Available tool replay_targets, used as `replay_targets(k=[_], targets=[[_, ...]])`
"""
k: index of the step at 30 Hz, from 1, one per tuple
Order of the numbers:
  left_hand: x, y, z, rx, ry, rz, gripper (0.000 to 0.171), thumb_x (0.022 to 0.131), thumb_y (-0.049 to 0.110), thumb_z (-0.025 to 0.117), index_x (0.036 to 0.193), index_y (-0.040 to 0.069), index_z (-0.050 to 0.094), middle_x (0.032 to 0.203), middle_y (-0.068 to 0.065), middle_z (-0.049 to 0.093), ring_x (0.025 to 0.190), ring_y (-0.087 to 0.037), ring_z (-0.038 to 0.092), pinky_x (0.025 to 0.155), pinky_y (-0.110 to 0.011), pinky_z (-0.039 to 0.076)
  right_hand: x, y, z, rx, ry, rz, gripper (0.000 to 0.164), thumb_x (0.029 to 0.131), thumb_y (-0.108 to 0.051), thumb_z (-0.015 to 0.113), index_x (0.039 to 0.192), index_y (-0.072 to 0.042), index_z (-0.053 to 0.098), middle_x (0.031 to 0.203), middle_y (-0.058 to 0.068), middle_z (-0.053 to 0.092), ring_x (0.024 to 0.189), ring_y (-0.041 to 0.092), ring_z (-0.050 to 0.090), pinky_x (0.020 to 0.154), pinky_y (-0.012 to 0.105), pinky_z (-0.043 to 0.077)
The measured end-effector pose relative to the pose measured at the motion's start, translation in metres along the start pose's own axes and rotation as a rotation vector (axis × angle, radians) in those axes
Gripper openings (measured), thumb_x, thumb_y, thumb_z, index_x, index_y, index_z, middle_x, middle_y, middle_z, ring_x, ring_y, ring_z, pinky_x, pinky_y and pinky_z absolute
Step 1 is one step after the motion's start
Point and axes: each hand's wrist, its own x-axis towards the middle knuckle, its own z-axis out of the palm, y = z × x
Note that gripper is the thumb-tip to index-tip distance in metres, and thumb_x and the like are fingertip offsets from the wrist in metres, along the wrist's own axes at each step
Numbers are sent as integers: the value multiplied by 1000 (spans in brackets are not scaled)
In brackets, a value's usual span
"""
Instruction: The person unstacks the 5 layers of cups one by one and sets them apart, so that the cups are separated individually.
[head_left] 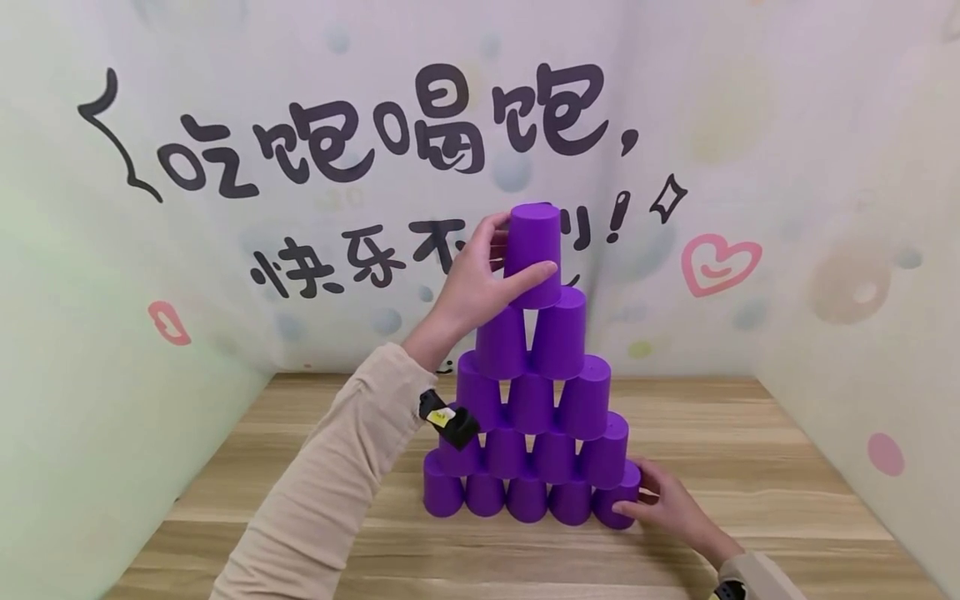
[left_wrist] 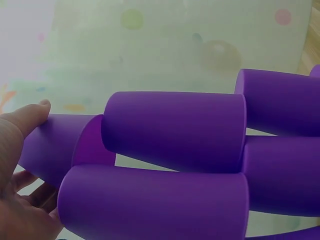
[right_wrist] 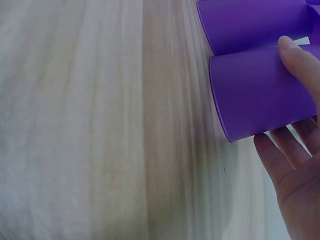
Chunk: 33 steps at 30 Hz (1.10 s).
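Observation:
Purple cups, upside down, form a stacked pyramid (head_left: 531, 404) on the wooden table. My left hand (head_left: 480, 279) grips the top cup (head_left: 535, 242), its thumb across the near side and its fingers around the left and back. In the left wrist view that top cup (left_wrist: 55, 145) is tilted, with its open rim at the ends of the two cups (left_wrist: 175, 130) under it. Low on the right, my right hand (head_left: 671, 508) holds the end cup (head_left: 617, 504) of the bottom row between thumb and fingers. The right wrist view shows this cup (right_wrist: 260, 92) with its rim down at the table.
The wooden table (head_left: 360, 533) extends around the pyramid. Behind it stands a pale wall (head_left: 810, 125) with black lettering and coloured drawings, and more pale walls close in the left and right sides. A black wrist camera (head_left: 453, 423) on my left sleeve overlaps the pyramid's left side in the head view.

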Motion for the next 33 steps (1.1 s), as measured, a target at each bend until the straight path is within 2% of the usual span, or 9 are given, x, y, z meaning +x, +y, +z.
replay_targets(k=[8, 14, 17, 20, 23, 26, 33], targets=[[2, -4, 1, -15, 9, 13, 62, 77, 30, 67, 129, 12, 39, 112, -3, 52, 98, -14, 51, 81, -25, 44, 0, 0, 0, -18, 0, -13, 54, 70, 1, 71, 115, 14, 44, 104, 6, 58, 90, 3, 57, 72, 30, 52], [3, -2, -7, -54, 56, 53, 58, 77, 29, 67, 126, 10, 42, 109, -5, 54, 93, -17, 54, 76, -27, 48, -1, 2, -1, -16, 8, -25, 54, 69, 1, 72, 115, 10, 46, 103, 10, 57, 90, 3, 57, 72, 31, 52], [3, 0, -19, -64, 78, 57, 59, 77, 28, 67, 127, 10, 41, 111, -7, 53, 93, -19, 54, 76, -29, 48, -1, 2, -1, -15, 4, -21, 54, 69, 1, 72, 115, 12, 45, 103, 10, 57, 90, 3, 57, 72, 32, 52], [2, -1, -38, -49, 105, 52, 59, 77, 27, 67, 127, 10, 41, 112, -8, 52, 95, -20, 54, 78, -31, 48, 0, 1, 0, -21, -1, -2, 54, 70, 1, 72, 114, 15, 44, 104, 1, 57, 90, 2, 57, 72, 31, 52], [-3, -8, -58, 10, 143, 44, 59, 77, 27, 68, 127, 9, 41, 112, -10, 52, 96, -21, 54, 80, -33, 48, 0, 1, 0, -23, -4, 2, 54, 70, 3, 71, 114, 16, 43, 104, -10, 55, 90, 2, 56, 72, 29, 52], [-10, -22, -78, 88, 182, 23, 60, 77, 28, 68, 127, 8, 41, 113, -11, 52, 97, -22, 53, 82, -34, 47, 0, 0, 0, -18, -11, 2, 54, 70, 5, 70, 115, 15, 43, 103, -14, 54, 90, 1, 56, 72, 27, 52], [-39, -69, -114, 227, 260, -65, 63, 78, 28, 67, 129, 4, 37, 117, -16, 50, 104, -26, 48, 86, -41, 44, 1, -2, 0, -18, -26, 2, 53, 71, 3, 70, 115, 15, 43, 104, -10, 55, 90, 2, 56, 72, 28, 52]])
